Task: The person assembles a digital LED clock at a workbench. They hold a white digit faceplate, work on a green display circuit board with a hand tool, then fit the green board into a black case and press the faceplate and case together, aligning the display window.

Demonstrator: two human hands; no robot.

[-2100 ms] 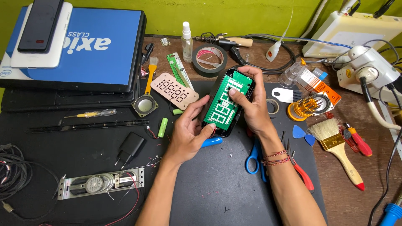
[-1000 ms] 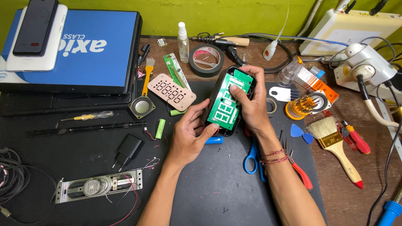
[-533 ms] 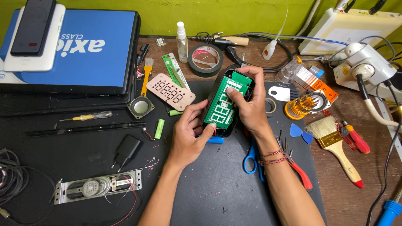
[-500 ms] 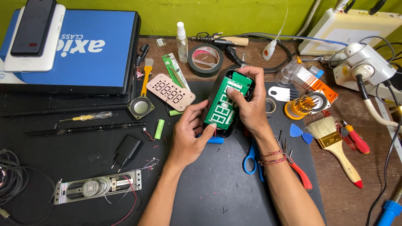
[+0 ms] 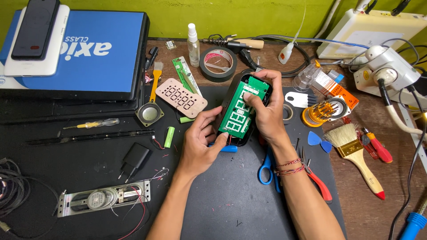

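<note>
Both our hands hold 1 opened black device shell (image 5: 235,111) with a green circuit board (image 5: 242,109) seated in it, tilted above the dark work mat (image 5: 231,195). Our left hand (image 5: 200,144) cups the lower left edge, thumb under the bottom rim, seemingly to steady it; our right hand (image 5: 264,113) wraps the right side, its thumb pressing down on the board's upper part.

Nearest us, the mat offers open room below the wrists. Blue-handled scissors (image 5: 267,166) and red-handled pliers (image 5: 320,184) lie just right of our right forearm. A speaker bar (image 5: 104,198) sits at lower left, a black plug adapter (image 5: 132,158) above it.

Farther out, a perforated display plate (image 5: 182,97) lies beside the shell, a tape roll (image 5: 218,63) beyond, and a paintbrush (image 5: 356,160) toward the right edge.
</note>
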